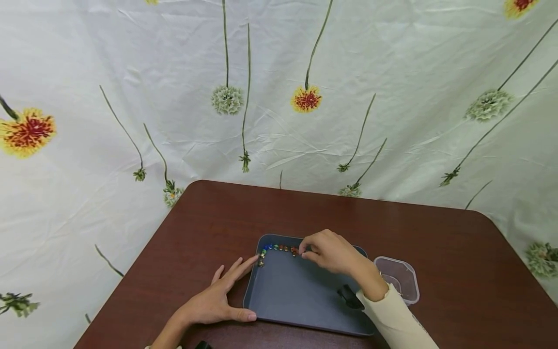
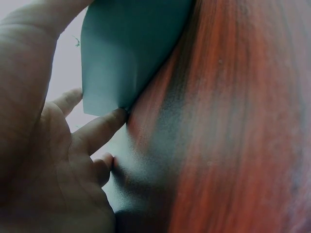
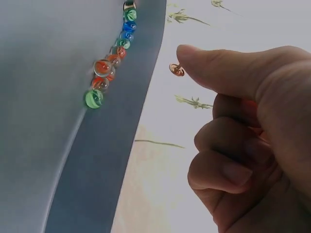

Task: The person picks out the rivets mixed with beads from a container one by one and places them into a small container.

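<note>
A shallow grey tray (image 1: 301, 298) lies on the table. Glass marbles run along its far inner edge and round the far left corner; one is a green marble (image 3: 94, 99) at the near end of the row in the right wrist view. My right hand (image 1: 333, 253) is over the far side, thumb and finger pinching a small orange marble (image 3: 177, 70), its other fingers curled. My left hand (image 1: 211, 301) is spread at the tray's left side, a fingertip near the corner marbles (image 1: 261, 263) and the thumb at the near left corner. In the left wrist view, fingertips meet the tray's outer wall (image 2: 131, 58).
A clear plastic container (image 1: 411, 283) stands right of the tray, partly behind my right forearm. The brown wooden table (image 1: 462, 271) has rounded far corners. Behind it hangs a white cloth (image 1: 183, 58) printed with flowers.
</note>
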Demonstrator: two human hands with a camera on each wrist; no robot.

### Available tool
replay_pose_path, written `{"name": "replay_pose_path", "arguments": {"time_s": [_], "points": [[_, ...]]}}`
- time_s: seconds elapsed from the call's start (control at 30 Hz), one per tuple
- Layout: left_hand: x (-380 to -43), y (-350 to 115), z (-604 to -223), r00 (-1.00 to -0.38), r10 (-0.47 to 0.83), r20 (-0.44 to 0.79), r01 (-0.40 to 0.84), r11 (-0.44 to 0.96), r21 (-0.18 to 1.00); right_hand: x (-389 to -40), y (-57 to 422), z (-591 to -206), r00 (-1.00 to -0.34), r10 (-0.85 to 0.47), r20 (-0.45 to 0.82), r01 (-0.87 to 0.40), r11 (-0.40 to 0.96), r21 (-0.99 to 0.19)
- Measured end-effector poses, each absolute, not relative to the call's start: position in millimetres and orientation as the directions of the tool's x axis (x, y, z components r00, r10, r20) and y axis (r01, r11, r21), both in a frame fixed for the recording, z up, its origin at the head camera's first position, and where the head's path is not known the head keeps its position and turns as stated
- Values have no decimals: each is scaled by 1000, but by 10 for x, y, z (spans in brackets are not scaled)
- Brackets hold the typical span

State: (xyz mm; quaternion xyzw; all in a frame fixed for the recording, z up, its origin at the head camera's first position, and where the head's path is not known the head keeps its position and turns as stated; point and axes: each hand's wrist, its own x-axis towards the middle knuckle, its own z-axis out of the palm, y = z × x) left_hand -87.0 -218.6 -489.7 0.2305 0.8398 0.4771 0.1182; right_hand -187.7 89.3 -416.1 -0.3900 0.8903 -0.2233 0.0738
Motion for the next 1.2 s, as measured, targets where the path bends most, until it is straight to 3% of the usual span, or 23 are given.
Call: {"name": "replay_pose_path", "arguments": {"time_s": [0.5, 1.2], "points": [[-868, -2183, -4916, -864, 503, -1, 243, 420, 874, -1667, 1315, -4042, -682, -719, 130, -691, 576, -437], [-878, -2202, -4915, -866, 500, 5, 259, 439, 861, -1443, 2079, -4003, -782, -599, 171, -598, 647, -473]]}}
